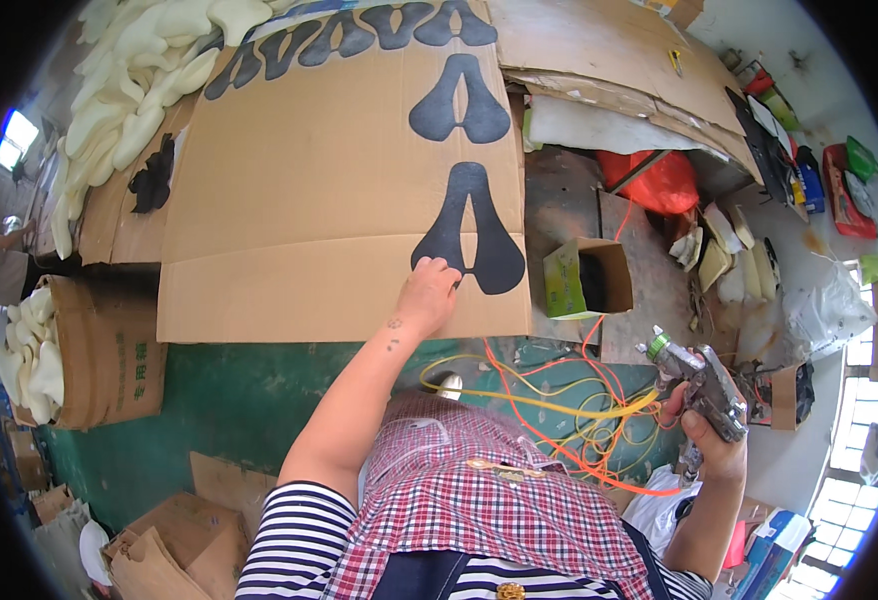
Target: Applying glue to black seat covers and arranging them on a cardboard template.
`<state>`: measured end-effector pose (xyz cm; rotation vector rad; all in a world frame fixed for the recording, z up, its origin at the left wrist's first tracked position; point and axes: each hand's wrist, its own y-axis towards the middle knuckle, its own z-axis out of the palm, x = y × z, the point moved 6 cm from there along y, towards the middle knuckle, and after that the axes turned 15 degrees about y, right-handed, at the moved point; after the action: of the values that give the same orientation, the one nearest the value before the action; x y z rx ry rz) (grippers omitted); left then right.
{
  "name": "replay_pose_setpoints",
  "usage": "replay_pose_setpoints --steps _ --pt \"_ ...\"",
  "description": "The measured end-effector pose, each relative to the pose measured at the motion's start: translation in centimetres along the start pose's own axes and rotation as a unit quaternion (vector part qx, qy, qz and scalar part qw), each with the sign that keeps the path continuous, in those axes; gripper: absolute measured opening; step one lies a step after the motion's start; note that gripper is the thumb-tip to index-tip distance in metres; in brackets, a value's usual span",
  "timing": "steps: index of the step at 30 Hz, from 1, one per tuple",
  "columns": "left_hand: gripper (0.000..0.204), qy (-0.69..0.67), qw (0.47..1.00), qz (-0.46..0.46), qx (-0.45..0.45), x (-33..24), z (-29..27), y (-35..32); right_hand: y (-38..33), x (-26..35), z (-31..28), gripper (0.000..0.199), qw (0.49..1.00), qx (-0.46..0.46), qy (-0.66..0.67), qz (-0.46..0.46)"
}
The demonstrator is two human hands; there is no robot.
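A large sheet of cardboard covers the table in front of me. Along its far edge and right side lie several black, bicycle-saddle-shaped cover pieces with a slot in the middle. My left hand pinches the lower left edge of the nearest black saddle cover piece, which lies flat; the fingertips are partly hidden. Off to the right, away from the table, my right hand grips a spray gun with a green-ringed nozzle. A yellow hose runs up to the gun.
Cream foam pads are heaped at the far left, with more in a carton below. An open green box stands right of the cardboard. Tangled orange and yellow hoses lie on the green floor. A person is at the left edge.
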<state>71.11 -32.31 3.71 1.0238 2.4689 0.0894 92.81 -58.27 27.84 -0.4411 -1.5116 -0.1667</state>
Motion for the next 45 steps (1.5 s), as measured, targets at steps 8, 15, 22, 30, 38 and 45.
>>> replay_pose_setpoints --steps 8,15,22,30,38,45 --pt "0.022 0.084 0.993 -0.009 0.084 0.3 3.3 0.6 -2.8 -0.3 -0.6 0.064 0.996 0.068 -0.049 0.021" --pt "0.023 0.089 0.991 -0.013 0.1 0.3 3.4 0.5 -3.7 0.5 -1.7 0.064 0.996 0.017 -0.086 0.032" --pt "0.022 0.092 0.992 -0.006 0.088 0.5 3.8 0.3 -3.9 0.0 -0.6 0.064 0.995 0.058 -0.07 0.027" --pt "0.013 0.094 0.995 0.0 0.038 0.2 3.4 0.1 -5.1 0.2 -2.3 0.063 0.996 -0.018 -0.069 0.045" --pt "0.017 0.091 0.994 -0.009 0.056 0.3 3.7 0.2 -5.0 -0.6 -1.1 0.065 0.996 0.052 -0.063 0.041" --pt "0.022 0.088 0.993 -0.016 0.076 0.3 3.7 0.1 -5.5 -0.6 -2.6 0.067 0.999 -0.033 -0.015 0.015"
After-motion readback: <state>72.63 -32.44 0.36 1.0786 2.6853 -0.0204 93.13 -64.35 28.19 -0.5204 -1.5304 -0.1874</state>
